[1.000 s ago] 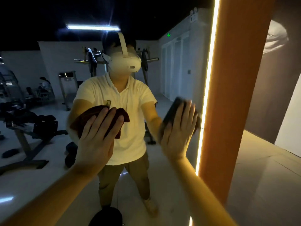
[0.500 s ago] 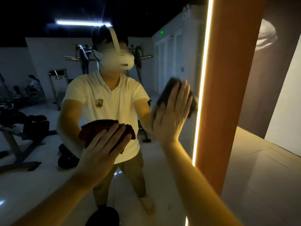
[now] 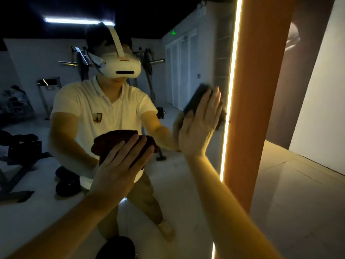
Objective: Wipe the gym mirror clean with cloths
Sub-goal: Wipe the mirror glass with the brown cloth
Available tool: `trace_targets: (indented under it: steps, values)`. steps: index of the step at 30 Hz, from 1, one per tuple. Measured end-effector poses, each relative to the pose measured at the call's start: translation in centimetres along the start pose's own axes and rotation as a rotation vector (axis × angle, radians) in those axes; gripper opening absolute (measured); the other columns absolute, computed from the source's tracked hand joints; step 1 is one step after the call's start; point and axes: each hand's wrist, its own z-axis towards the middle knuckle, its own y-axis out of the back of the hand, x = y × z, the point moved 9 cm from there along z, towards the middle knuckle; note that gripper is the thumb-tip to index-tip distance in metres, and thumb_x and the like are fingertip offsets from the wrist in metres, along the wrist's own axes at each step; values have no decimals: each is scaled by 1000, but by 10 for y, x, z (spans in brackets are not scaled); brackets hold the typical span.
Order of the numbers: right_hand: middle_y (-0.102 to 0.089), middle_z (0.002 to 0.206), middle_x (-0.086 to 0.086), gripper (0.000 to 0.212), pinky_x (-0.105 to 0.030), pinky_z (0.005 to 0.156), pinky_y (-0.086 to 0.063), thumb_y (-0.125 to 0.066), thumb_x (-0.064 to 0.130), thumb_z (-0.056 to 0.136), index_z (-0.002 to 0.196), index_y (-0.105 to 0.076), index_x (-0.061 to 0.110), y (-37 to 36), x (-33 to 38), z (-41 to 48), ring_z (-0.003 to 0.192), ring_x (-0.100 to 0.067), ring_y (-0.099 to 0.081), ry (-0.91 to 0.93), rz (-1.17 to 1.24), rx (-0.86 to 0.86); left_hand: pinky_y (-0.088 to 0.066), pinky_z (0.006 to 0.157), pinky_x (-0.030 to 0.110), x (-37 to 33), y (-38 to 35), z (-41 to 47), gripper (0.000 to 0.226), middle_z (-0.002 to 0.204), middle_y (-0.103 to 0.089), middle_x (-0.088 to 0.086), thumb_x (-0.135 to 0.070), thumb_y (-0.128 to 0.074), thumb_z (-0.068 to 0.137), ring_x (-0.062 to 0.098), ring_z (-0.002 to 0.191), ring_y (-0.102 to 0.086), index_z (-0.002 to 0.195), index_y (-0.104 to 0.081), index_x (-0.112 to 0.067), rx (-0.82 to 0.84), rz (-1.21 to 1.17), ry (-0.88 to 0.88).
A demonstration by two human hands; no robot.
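The left grip [image 3: 119, 171], fingers flat, pressed the red cloth [image 3: 113, 139] on the mirror [image 3: 186, 193]; the right grip [image 3: 199, 128], flat too, pressed the dark cloth [image 3: 197, 96] at its 2 o'clock; unpinched, either cloth might slip down.

Both cloths are lying flat against the mirror [image 3: 188, 184], the left cloth [image 3: 115, 141] sitting lower than the right cloth [image 3: 199, 96], which is sitting beside the light strip [image 3: 230, 94].

place: gym | evidence: barbell rack [image 3: 82, 61], weight bench [image 3: 22, 146], treadmill [image 3: 49, 85] reflected in wall mirror [image 3: 186, 184]
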Motion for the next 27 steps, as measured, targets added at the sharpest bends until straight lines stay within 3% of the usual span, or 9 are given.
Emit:
trace_targets:
  steps: [3,5,7,11,15,20,22,24,27]
  values:
    - [-21,165,-28,64,-65,120,-24,-34,28,106,158,-21,-6,18,-51,-128,156,-39,-18,-151,-46,44,-10,129,46,-1,1,-1,60,163,-36,19,-10,-41,101,35,155,-25,160,-31,-11,-41,-6,1]
    - [-10,168,-21,67,-67,119,-26,-29,33,107,164,0,14,27,-77,-198,157,-36,-11,-405,9,135,-6,129,46,-1,-1,-1,66,166,-31,18,-10,-47,100,33,158,-18,162,-26,-11,-54,11,-17]
    - [-7,169,-18,66,-67,120,-23,-27,31,105,162,2,16,25,-79,-203,157,-37,-9,-530,18,154,-5,129,47,-2,-4,-2,73,167,-28,18,-8,-54,97,33,159,-16,163,-24,-11,-46,21,-44]
    - [-19,168,-20,63,-50,129,-7,-29,29,105,160,-23,-1,7,-9,-58,158,-35,-13,-158,18,50,-6,130,45,-2,-8,-3,67,162,-36,18,-11,-46,98,35,154,-25,161,-25,-12,-37,53,-65]
    - [-27,164,-21,60,-54,127,-14,-30,27,104,155,-35,-3,-5,10,-15,155,-38,-22,80,42,-2,-10,127,43,-4,-2,0,49,158,-42,17,-9,-35,106,34,148,-35,154,-40,-12,-42,52,-39]
    - [-8,172,-12,64,-65,120,-20,-24,40,111,161,-16,1,29,-90,-198,157,-37,-13,-72,-15,231,-13,126,43,-7,1,2,50,156,-43,14,-8,-45,99,34,144,-40,149,-45,-12,-109,62,1]
    - [0,173,-7,65,-65,117,-18,-20,44,111,163,-8,6,32,-109,-225,157,-36,-8,-147,-26,315,-16,125,44,-9,-1,-1,47,155,-47,16,-10,-44,102,35,144,-40,149,-46,-12,-121,63,23]
    - [-10,170,-16,66,-66,119,-20,-18,44,112,160,-16,0,29,-97,-199,156,-39,-13,-147,-19,281,-17,125,45,-11,-3,-5,44,154,-49,17,-11,-36,107,35,145,-40,149,-46,-12,-118,51,25]
    - [-25,165,-24,65,-59,125,-17,-18,41,111,156,-30,-5,12,-26,-93,155,-41,-19,49,-4,142,-18,125,46,-13,-6,-13,48,155,-48,17,-11,-31,106,34,146,-39,153,-42,-12,-85,86,-21]
